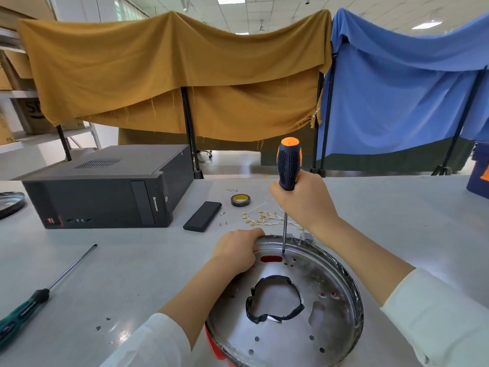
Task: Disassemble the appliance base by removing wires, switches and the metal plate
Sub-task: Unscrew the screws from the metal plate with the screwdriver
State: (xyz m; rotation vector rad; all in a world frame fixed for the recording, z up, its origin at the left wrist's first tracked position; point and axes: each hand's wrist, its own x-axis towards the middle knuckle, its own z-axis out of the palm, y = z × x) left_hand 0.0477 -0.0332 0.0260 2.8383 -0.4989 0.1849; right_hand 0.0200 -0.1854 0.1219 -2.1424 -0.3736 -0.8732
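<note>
Two screwdrivers are in view: one with an orange and dark blue handle [289,165] and one with a green and black handle [23,311]. There is one round metal plate [304,337], with one ring of black tape [274,300] around its centre hole. The worktop [132,260] carries one black computer case [105,189], one flat black bar [202,216], one roll of tape [240,200] and one loose bundle of white wires [267,218]; the brass terminals on them are too small to count. Two cloths hang behind, one mustard [172,72] and one blue [404,86]. Two hands show.
</note>
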